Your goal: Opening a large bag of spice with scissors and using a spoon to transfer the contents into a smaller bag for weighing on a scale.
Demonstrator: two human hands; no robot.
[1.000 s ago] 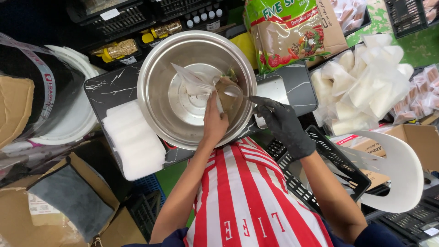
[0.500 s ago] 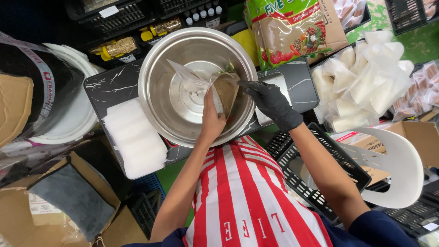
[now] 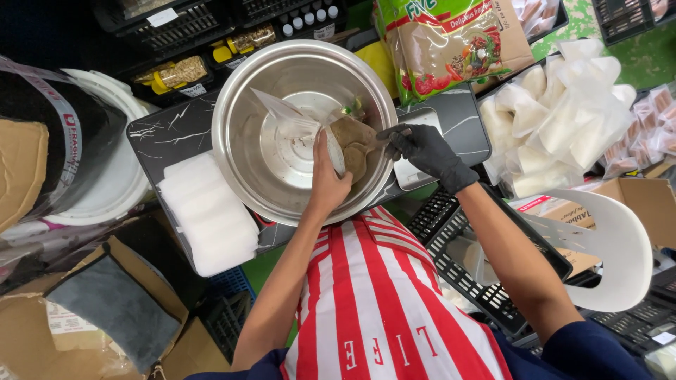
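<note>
A large steel bowl (image 3: 246, 105) sits on a small black marble-patterned table (image 3: 165, 130). My bare left hand (image 3: 327, 179) holds a clear plastic bag (image 3: 292, 127) open over the bowl's inside. My right hand (image 3: 426, 151), in a black glove, grips a brown lump of food (image 3: 352, 141) and presses it at the bag's mouth by the bowl's right rim. A few greenish scraps lie in the bowl behind the lump.
A stack of white foam sheets (image 3: 211, 218) lies at the table's left front. A printed food sack (image 3: 458, 39) and a pile of filled white bags (image 3: 563, 112) are to the right. Black crates (image 3: 486, 281), a white bucket (image 3: 113, 176) and cardboard boxes (image 3: 42, 331) surround me.
My gloved right hand has moved up from the bowl's near rim to its right side, carrying the brown lump to the bag's mouth. My left hand has stayed on the bag.
</note>
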